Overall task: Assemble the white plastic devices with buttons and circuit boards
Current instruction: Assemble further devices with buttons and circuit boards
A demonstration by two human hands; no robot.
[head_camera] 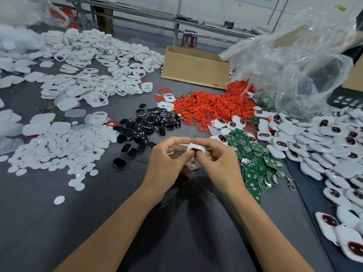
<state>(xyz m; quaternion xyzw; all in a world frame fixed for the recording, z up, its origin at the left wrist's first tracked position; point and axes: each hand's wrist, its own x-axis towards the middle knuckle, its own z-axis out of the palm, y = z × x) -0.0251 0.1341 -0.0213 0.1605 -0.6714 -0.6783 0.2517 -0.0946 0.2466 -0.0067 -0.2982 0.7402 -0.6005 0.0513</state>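
Note:
Both hands meet over the table's middle around one white plastic shell (193,149) with a red ring and a dark button in its opening. My left hand (167,160) grips the shell from the left, thumb on its face. My right hand (218,160) pinches it from the right, thumb pressing the dark button. Green circuit boards (255,163) lie heaped just right of my hands. Black buttons (149,124) are piled behind them, and red rings (208,108) further back.
White shell halves (94,61) cover the far left, with white discs (59,152) nearer. Assembled white devices (324,146) fill the right side. A cardboard box (194,65) and a clear plastic bag (294,61) stand at the back. Bare grey mat (98,222) lies in front.

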